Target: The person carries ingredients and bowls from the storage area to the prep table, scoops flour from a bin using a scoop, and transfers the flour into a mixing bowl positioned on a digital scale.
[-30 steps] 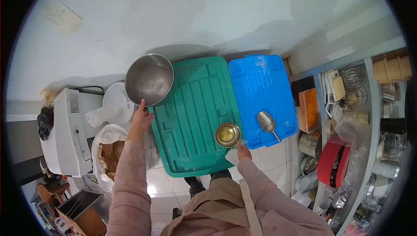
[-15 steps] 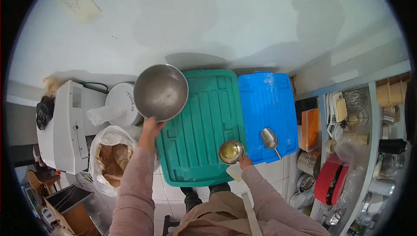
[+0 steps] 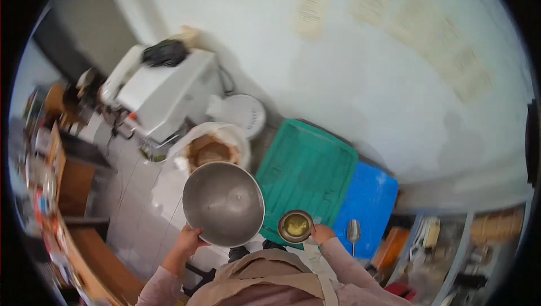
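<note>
My left hand (image 3: 189, 240) grips the lower left rim of a large steel bowl (image 3: 224, 204), which looks empty inside. Wrapped at the right edge of a small metal bowl (image 3: 295, 227) is my right hand (image 3: 322, 234); yellowish liquid shows in that bowl. A pale flat item (image 3: 310, 246) hangs just under my right hand. Both bowls are in front of the green lid (image 3: 304, 165), side by side and apart. On the blue lid (image 3: 369, 204) lies a metal scoop (image 3: 353, 231).
A white machine (image 3: 169, 92) with a black bag on it stands at the upper left. Near it are a white lidded bucket (image 3: 245, 115) and an open sack (image 3: 236, 137). A wooden desk (image 3: 101, 249) lines the left; shelves (image 3: 462, 233) stand at the lower right.
The view has swung left, bringing the desk and more floor into sight. The large bowl has moved off the green lid, toward my body; the small bowl remains in my right hand.
</note>
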Motion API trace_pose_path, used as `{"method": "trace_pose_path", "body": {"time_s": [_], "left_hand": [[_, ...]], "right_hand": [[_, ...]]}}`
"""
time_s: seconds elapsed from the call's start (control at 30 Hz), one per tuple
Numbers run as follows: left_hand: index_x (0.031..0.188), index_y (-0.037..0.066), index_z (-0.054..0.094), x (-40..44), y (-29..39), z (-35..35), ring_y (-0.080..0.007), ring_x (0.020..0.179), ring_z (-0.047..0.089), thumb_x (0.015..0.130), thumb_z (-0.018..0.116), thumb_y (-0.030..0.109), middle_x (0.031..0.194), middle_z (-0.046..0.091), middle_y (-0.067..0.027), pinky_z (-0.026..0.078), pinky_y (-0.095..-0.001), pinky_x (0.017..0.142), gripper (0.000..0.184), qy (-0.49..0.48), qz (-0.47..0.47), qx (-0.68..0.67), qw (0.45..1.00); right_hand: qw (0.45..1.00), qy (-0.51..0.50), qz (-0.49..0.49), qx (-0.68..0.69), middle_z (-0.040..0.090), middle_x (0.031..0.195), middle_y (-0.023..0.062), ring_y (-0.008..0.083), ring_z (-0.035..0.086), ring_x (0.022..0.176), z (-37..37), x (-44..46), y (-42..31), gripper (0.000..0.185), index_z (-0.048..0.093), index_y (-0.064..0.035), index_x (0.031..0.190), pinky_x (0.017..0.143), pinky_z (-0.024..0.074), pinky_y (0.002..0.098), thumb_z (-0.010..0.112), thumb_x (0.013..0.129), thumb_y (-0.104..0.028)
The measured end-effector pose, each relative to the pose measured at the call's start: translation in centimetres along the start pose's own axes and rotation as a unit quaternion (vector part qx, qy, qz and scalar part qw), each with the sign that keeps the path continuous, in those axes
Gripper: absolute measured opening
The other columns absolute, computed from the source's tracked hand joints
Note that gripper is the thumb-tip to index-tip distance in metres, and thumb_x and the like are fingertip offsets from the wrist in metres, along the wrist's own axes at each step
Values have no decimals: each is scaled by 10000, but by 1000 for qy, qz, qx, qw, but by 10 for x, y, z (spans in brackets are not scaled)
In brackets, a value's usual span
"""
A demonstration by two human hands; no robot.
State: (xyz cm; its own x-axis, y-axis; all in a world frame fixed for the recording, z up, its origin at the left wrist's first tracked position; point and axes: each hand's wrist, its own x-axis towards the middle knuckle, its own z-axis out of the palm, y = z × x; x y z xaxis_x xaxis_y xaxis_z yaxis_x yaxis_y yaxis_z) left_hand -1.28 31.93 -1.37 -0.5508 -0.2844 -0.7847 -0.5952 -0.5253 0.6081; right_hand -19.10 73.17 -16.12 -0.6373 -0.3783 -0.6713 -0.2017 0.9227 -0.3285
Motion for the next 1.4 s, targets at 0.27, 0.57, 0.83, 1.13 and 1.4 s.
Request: {"method": "trace_pose_path", "body": {"time_s": [0.27,0.57,0.83,1.13,1.4], "left_hand": [[1241,1,346,-190,-89,-146,-302,787,634,854,415,20,1085,546,-196,575,-367,566,393,211,130,-235,940],[1265,58,317,-305,-178,-256,-291,858,616,857,406,2,1127,514,-161,568,-385,584,422,363,229,-449,784],[1240,45,371,-330,-194,-329,-267,831,627,866,396,3,1107,540,-144,565,-365,590,378,441,279,-554,649],[1199,21,432,-311,-140,-417,-241,808,627,844,413,25,1031,586,-134,548,-323,522,355,557,272,-599,507],[1202,34,429,-307,-115,-493,-243,851,620,840,415,21,1087,564,-130,561,-318,495,363,611,257,-652,369]], "right_hand": [[967,-21,-227,-111,608,888,247,421,572,847,-25,-13,-243,450,636,9,829,754,444,498,396,873,-368],[847,-105,-491,-175,592,748,258,415,574,722,78,-7,-562,431,607,42,732,676,430,459,450,841,-345],[724,-243,-590,-262,595,790,271,398,587,768,209,-41,-829,440,623,48,798,714,435,430,431,821,-347],[592,-365,-648,-309,627,877,245,358,596,850,378,-66,-1083,373,643,33,845,764,442,400,473,793,-295],[387,-341,-776,-363,628,881,242,367,600,851,513,-115,-1246,336,659,-4,848,762,449,416,453,823,-269]]}}
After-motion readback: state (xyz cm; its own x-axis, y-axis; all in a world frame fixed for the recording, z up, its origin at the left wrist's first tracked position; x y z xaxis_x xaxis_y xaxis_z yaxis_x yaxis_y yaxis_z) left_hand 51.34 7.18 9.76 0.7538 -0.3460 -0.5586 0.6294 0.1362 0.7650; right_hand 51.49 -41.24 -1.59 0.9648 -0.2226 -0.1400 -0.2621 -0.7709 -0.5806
